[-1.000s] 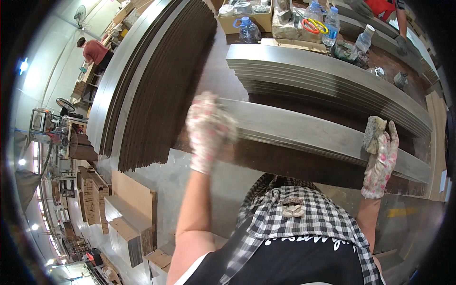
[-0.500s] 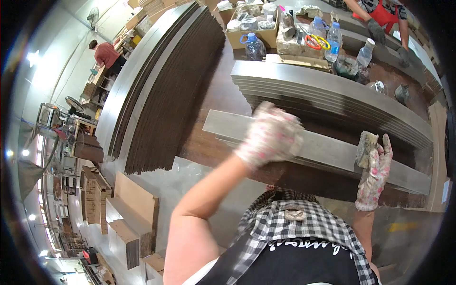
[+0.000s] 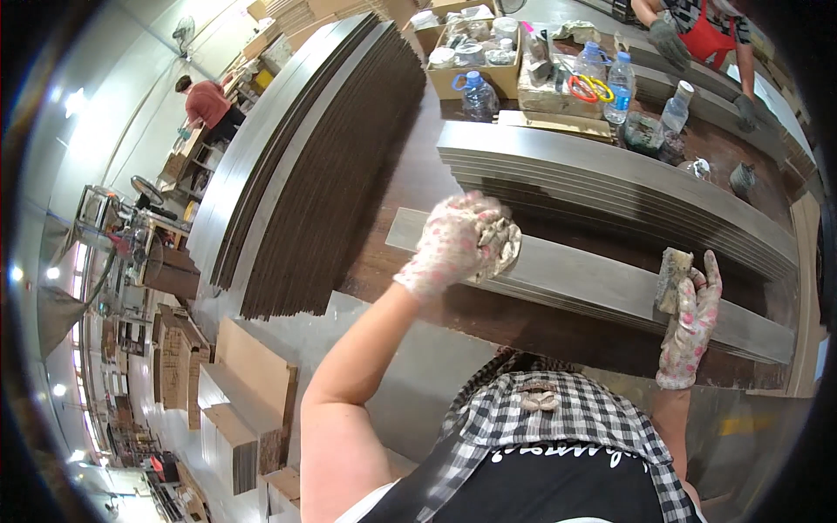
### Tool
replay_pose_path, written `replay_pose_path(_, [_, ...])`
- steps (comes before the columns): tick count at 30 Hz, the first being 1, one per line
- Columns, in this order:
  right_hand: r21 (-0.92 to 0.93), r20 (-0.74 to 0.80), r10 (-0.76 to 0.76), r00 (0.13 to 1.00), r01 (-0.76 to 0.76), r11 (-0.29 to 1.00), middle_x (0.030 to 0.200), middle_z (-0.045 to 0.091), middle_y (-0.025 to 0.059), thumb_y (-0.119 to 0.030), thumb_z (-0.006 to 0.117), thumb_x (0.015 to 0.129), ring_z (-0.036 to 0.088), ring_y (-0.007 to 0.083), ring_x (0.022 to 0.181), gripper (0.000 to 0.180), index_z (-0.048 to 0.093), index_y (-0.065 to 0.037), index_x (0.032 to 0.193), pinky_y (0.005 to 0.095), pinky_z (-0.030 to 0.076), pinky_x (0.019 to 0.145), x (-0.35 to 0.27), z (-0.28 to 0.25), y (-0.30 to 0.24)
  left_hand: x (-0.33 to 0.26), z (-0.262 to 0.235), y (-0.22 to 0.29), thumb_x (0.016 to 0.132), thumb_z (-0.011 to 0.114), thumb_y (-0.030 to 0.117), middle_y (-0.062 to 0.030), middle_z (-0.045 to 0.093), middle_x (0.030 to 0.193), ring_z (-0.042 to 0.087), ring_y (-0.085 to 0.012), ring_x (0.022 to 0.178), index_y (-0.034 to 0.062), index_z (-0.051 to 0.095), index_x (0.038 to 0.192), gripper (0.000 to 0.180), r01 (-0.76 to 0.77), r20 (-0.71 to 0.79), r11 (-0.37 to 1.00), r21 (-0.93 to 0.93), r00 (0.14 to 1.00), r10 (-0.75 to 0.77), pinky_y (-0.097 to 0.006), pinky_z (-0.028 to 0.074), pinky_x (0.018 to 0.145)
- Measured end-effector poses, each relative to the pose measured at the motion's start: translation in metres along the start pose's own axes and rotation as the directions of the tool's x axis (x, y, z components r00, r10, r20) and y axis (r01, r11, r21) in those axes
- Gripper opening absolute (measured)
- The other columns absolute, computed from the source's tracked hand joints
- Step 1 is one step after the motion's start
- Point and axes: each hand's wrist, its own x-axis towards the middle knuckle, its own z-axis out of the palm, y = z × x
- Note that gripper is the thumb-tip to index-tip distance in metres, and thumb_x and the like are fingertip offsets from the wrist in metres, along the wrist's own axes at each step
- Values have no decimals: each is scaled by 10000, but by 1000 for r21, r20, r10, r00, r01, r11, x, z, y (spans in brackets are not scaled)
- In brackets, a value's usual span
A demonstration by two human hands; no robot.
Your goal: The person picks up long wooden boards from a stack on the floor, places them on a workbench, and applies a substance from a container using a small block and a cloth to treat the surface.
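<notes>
My left hand [image 3: 452, 248], in a white glove with pink spots, is closed round a crumpled, stained rag [image 3: 503, 247]. It is over the left part of a low stack of long, flat grey planks [image 3: 580, 281]. My right hand [image 3: 689, 336], gloved the same way, is at the right part of that stack. It grips a worn grey block with a rough, pale surface [image 3: 671, 281], its kind unclear, and one finger points up. Behind the low stack is a taller stack of similar grey planks [image 3: 602, 157].
At left stand tall stacks of planks [image 3: 305, 174]. At the back are a box of rolls and jars [image 3: 475, 74], scissors [image 3: 591, 88] and plastic bottles [image 3: 621, 87]. A co-worker's gloved hands [image 3: 670, 45] are at far right; another person [image 3: 207, 105] stands far left. Cardboard [image 3: 253, 366] sits lower left.
My left hand has moved left along the low stack, and the rag in it now shows clearly. My right hand stays in nearly the same place with the block.
</notes>
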Motion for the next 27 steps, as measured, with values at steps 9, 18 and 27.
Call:
replay_pose_path(9, [23, 54, -35, 998, 34, 999, 1163, 544, 45, 3, 611, 927, 538, 105, 1030, 616, 384, -63, 1496, 253, 454, 963, 3, -8, 7, -61, -117, -128, 951, 566, 155, -132, 739, 950, 706, -222, 844, 39, 683, 1100, 223, 740, -193, 576, -347, 545, -816, -316, 564, 762])
replay_pose_path(18, [86, 48, -3, 999, -1, 996, 1147, 555, 53, -28, 626, 930, 556, 114, 1057, 629, 362, -62, 1500, 272, 478, 961, 2, 0, 4, 22, 46, 102, 779, 723, 233, -121, 719, 1043, 689, -293, 1003, 90, 728, 989, 254, 105, -51, 994, 4, 993, -104, -400, 525, 935])
replay_pose_path(27, [74, 102, -15, 995, 8, 997, 1254, 532, 95, -126, 584, 988, 557, 173, 1170, 594, 329, -53, 1519, 290, 483, 980, 2, -18, 13, 16, 38, 82, 714, 756, 230, -107, 717, 861, 701, -297, 853, 73, 715, 900, 246, 232, 215, 973, 6, 950, -228, -419, 558, 848])
